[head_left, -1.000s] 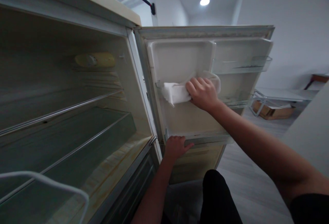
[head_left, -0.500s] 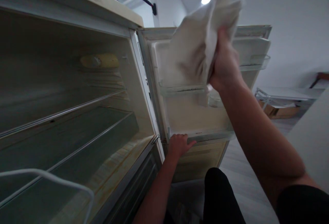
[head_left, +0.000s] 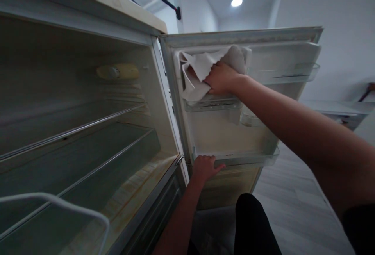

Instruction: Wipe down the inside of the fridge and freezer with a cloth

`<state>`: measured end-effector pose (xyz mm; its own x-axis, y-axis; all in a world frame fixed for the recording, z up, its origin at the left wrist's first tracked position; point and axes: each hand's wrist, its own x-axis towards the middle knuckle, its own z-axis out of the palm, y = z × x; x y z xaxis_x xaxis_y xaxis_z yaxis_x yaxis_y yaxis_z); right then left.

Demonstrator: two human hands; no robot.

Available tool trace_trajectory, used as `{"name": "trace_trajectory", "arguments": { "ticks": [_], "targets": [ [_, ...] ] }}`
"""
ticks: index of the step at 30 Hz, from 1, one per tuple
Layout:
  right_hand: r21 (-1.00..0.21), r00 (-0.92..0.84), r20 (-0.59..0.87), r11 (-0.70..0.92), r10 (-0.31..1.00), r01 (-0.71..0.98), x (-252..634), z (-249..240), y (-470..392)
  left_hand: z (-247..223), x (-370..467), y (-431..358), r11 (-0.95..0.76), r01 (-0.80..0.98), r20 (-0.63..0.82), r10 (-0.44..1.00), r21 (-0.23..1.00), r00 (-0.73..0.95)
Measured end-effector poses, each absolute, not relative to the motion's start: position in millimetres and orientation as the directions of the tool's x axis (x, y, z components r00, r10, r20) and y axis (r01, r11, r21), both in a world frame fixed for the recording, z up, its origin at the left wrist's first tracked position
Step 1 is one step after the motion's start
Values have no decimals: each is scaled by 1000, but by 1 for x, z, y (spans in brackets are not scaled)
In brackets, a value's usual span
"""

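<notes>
A crumpled white cloth (head_left: 197, 71) is bunched under my right hand (head_left: 221, 78), whose fingers are closed on it. Cloth and hand are at the upper door shelf (head_left: 212, 106), against the inner face of the open fridge door (head_left: 213, 134). Part of the cloth hangs over that shelf's back and side. Lower down, my left hand (head_left: 204, 167) has its fingers hooked over the edge of the bottom door shelf (head_left: 254, 159), near the hinge side, with the thumb sticking out to the right.
The open fridge compartment at left has glass shelves (head_left: 73, 130) and a yellowed lamp cover (head_left: 117, 71). A white wire handle (head_left: 58, 202) crosses the lower left. My black-clad knee (head_left: 252, 216) is below the door. A pale table (head_left: 331, 107) stands behind at right.
My right hand has come down and left with the cloth, from raised in front of the door to the upper door shelf. My left hand stays on the bottom shelf edge.
</notes>
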<state>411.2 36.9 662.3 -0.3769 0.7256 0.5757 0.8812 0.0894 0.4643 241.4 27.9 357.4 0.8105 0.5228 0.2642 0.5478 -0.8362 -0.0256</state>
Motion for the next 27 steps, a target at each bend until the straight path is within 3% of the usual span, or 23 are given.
{"name": "trace_trajectory", "arguments": {
  "ticks": [3,8,11,14,18,24,27],
  "targets": [
    [590,-474,455,143,754,794,413,667,36,357,240,28,-835,549,263,525,-24,810],
    [528,-446,488,153,750,835,429,675,34,358,239,29,-837,547,254,525,-21,812],
    [531,-403,516,87,756,843,435,677,17,357,237,29,-840,543,258,522,-12,813],
    [623,-356,521,-61,776,780,425,679,-10,356,236,30,-844,537,264,515,-11,815],
    [712,-214,428,-182,878,678,409,681,-27,357,235,30,-847,531,267,508,-16,819],
    [501,-187,290,18,938,865,412,673,-1,358,236,29,-843,538,266,514,-19,815],
    [515,-276,138,169,951,840,407,670,8,358,237,28,-842,539,274,516,-11,812]
  ]
}}
